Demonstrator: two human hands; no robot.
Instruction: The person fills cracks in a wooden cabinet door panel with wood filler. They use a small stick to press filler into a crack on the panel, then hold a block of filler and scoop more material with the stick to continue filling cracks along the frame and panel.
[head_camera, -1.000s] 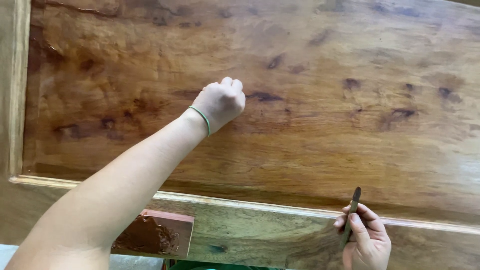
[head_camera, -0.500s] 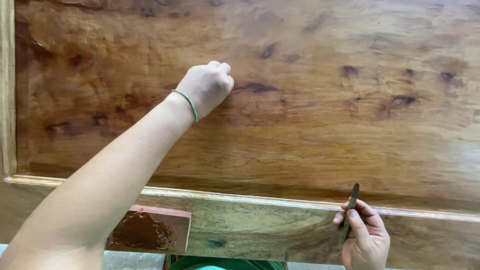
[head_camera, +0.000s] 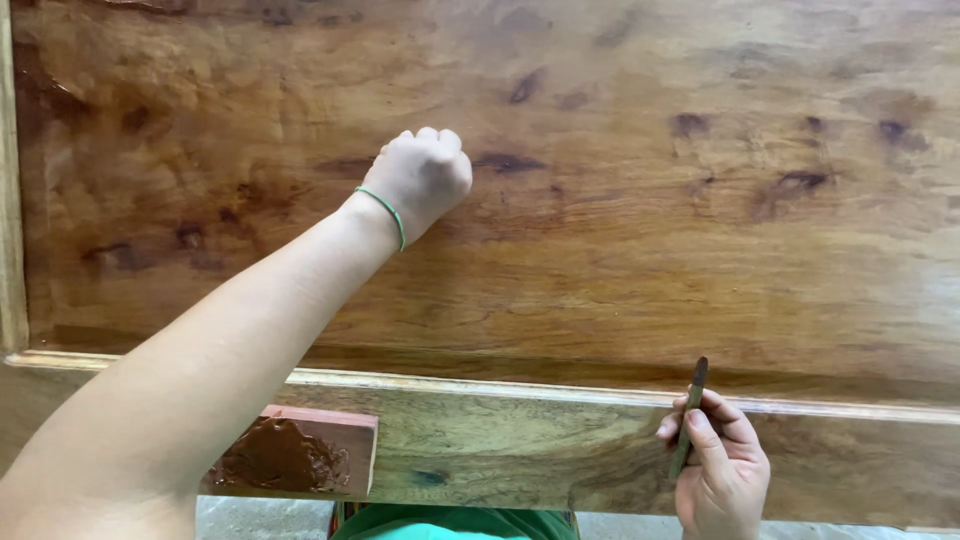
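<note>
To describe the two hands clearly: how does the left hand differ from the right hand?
The left hand is a closed fist pressed on the wood panel; the right hand pinches a thin dark tool. The left reaches far up; the right stays low by the frame. Only the left wrist wears a green band. Both are bare.

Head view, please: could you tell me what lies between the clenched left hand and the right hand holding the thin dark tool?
In the head view, only glossy brown wood panel and its raised lighter moulding strip lie between left hand and right hand.

Bare arms, green wristband (head_camera: 385, 207)
</note>
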